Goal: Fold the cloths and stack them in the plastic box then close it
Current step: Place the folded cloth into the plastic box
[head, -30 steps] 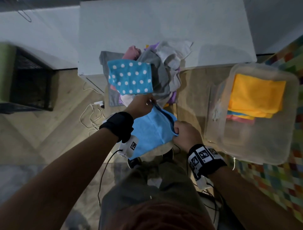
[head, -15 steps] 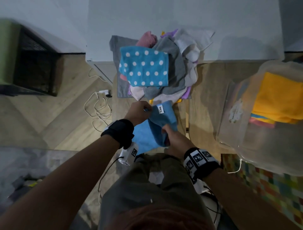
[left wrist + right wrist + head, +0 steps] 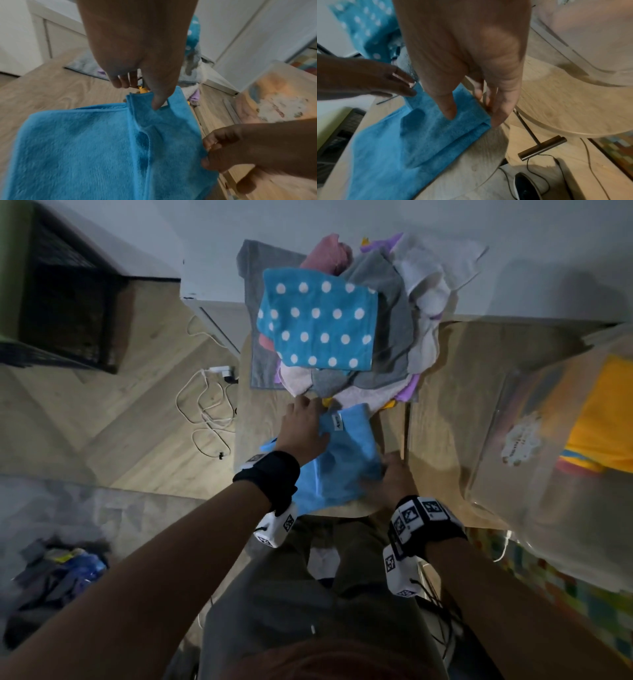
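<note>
Since the earlier picture the blue cloth (image 3: 346,460) has come down from the air onto the near edge of the desk (image 3: 445,392), and both hands have dropped with it. It lies part-folded, one flap doubled over along a ridge, its near end hanging off the desk edge toward the lap.

The left hand (image 3: 303,428) pins the far corner by the label: in the left wrist view the thumb (image 3: 160,97) presses into the cloth with the other fingers curled behind the edge, so it grips there. The right hand (image 3: 394,477) holds the right-hand fold, thumb on top and fingers (image 3: 500,112) under the doubled edge.

The risk, as I judge it, is the overhang: if either hand lets go, the hanging weight may drag the fold open or pull the cloth to the floor. The pile of cloths (image 3: 342,320) sits just beyond the left hand, so smoothing forward could snag it. The plastic box (image 3: 534,498), to the right, already holds folded cloths.
</note>
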Motion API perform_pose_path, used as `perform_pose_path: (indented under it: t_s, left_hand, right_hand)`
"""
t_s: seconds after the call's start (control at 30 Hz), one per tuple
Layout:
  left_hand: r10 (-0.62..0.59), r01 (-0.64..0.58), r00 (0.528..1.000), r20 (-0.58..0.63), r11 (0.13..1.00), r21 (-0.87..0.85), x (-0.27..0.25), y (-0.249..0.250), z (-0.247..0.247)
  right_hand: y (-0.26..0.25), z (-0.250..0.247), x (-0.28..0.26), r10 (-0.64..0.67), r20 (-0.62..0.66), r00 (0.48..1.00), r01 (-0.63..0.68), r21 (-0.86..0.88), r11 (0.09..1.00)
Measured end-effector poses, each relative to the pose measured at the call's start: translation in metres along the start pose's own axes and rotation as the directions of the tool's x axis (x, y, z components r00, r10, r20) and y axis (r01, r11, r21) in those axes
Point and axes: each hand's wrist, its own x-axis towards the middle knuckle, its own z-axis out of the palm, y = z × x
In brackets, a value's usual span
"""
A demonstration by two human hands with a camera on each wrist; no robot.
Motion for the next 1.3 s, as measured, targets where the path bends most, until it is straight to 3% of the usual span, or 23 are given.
perform_pose_path:
  t_s: [0.13,0.27,0.37,0.5,0.6,0.73,0.93,1.17,1.23,1.3]
  left_hand:
    - [0.128,-0.137,0.986,0.102,0.986,0.089,0.01,0.023,0.001]
    - [0.121,-0.158,0.974,0.193,0.969,0.188,0.022,0.03,0.006]
    - [0.121,-0.176,0.97,0.209,0.948,0.266,0.026,0.031,0.001]
    - [0.114,-0.153,0.962,0.247,0.978,0.143,0.03,0.021,0.0]
    - [0.139,-0.141,0.968,0.21,0.99,-0.008,0.028,0.008,-0.001]
    - [0.12,-0.096,0.975,0.189,0.987,-0.129,0.011,0.0,-0.01]
    - [0.146,-0.13,0.988,0.06,0.969,-0.209,-0.003,-0.024,-0.015]
    - [0.243,-0.276,0.954,-0.174,0.94,-0.201,-0.008,-0.037,-0.032]
    - [0.274,-0.305,0.942,-0.193,0.939,-0.155,-0.009,-0.047,-0.031]
    - [0.323,-0.331,0.939,-0.116,0.942,-0.057,-0.015,-0.057,-0.027]
  right_hand:
    - [0.004,-0.003,0.001,-0.049,0.01,0.999,0.05,-0.065,0.997]
    - [0.0,-0.011,-0.005,-0.009,0.016,1.0,0.008,0.047,0.999]
    - [-0.001,-0.015,-0.012,-0.021,-0.082,0.996,0.035,0.185,0.982]
    - [0.003,-0.02,-0.019,-0.04,-0.109,0.993,0.073,0.321,0.944]
    - [0.007,-0.021,-0.021,-0.117,-0.093,0.989,0.14,0.297,0.945]
    - [0.008,-0.017,-0.018,-0.23,-0.188,0.955,0.257,0.133,0.957]
    - [-0.005,-0.012,-0.014,-0.293,-0.232,0.928,0.307,0.025,0.951]
    - [-0.031,-0.013,-0.011,-0.417,-0.464,0.781,0.477,0.013,0.879]
    - [-0.034,-0.016,-0.011,-0.492,-0.425,0.76,0.526,-0.045,0.85]
    - [-0.033,-0.017,-0.012,-0.59,-0.31,0.745,0.574,-0.151,0.805]
